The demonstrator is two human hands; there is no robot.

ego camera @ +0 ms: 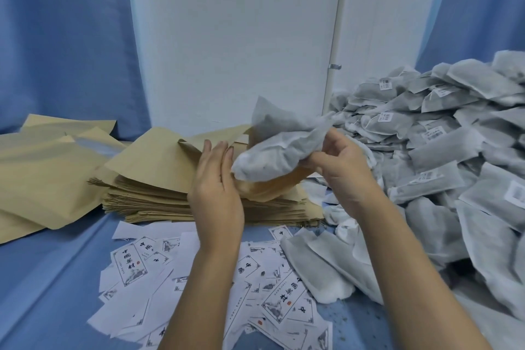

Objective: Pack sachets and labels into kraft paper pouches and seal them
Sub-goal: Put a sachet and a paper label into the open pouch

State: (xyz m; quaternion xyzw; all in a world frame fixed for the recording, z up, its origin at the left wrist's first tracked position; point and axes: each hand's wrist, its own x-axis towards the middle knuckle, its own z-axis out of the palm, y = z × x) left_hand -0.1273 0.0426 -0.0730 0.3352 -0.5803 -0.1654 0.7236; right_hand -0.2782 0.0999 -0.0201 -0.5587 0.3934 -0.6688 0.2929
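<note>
Centre frame: right hand (341, 170) grips one grey-white sachet (284, 148), fingers curled round its right end. The sachet is crumpled and tilted, held in the air above the stack of kraft pouches (159, 202), with its lower end just beside the left fingertips. Left hand (218, 187) is released, fingers straight and together, edge-on against the top pouch (153, 162), grasping nothing. One corner of the top pouch is raised off the stack. Can't tell if the sachet end is inside a pouch mouth.

Right side: big sachet pile (454, 145), some with small white tags, spilling toward lower right. Lower centre: printed labels (199, 278) scattered loose, overlapping, under both forearms. Left: more loose pouches (42, 173) lying flat, overlapping. Everything sits on a blue-covered surface (56, 278). Behind: white door (241, 37) and blue curtains (56, 37).
</note>
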